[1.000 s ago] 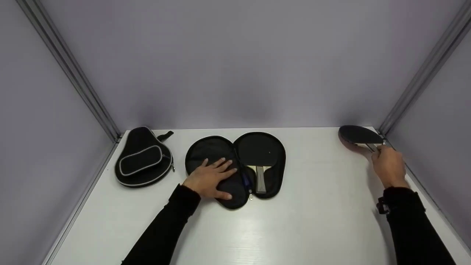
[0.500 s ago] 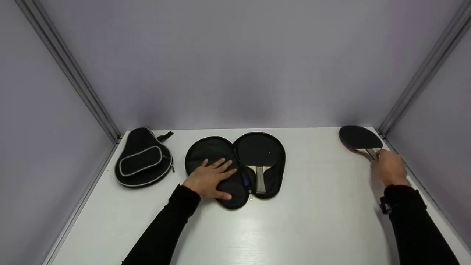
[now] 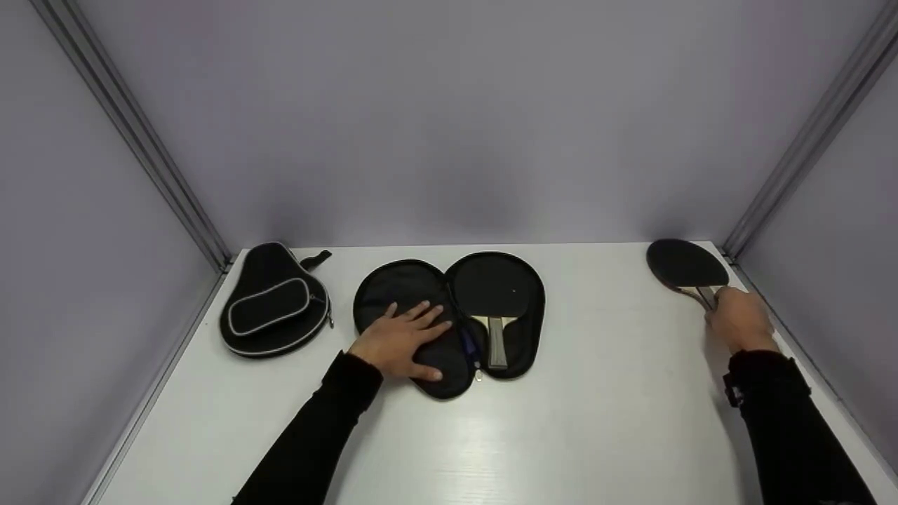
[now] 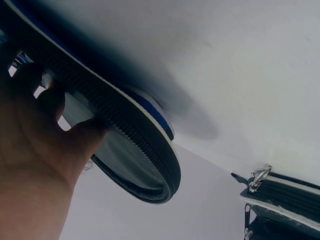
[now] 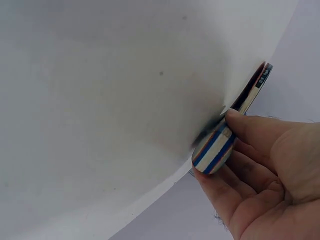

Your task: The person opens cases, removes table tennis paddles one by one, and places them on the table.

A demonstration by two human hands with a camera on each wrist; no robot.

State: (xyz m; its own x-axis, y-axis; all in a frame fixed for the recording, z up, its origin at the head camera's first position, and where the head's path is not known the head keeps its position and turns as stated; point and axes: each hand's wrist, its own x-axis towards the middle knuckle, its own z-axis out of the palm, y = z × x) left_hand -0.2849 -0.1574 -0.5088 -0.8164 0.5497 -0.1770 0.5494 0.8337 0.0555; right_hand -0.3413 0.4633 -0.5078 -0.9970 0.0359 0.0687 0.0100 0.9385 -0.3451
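Note:
In the head view a black paddle case (image 3: pixel 375 294) lies unfolded at mid-table. My left hand (image 3: pixel 400 344) rests on its left half, fingers spread. A table tennis paddle (image 3: pixel 491 287) with black rubber and a pale handle lies in the right half. At the far right my right hand (image 3: pixel 742 320) holds a second table tennis paddle (image 3: pixel 686 263) by its handle, black face up. The right wrist view shows thumb and fingers around the striped handle (image 5: pixel 214 152). In the left wrist view the case's zippered edge (image 4: pixel 125 120) shows beside my hand.
A closed black paddle case (image 3: pixel 270 344) with grey piping and a front pocket lies at the left of the white table (image 3: pixel 596 421). Grey walls (image 3: pixel 449 126) enclose the table at the back and both sides.
The paddle in my right hand has tilted slightly, showing more of its black face, and the right hand has shifted a little. My left hand and the cases stay put.

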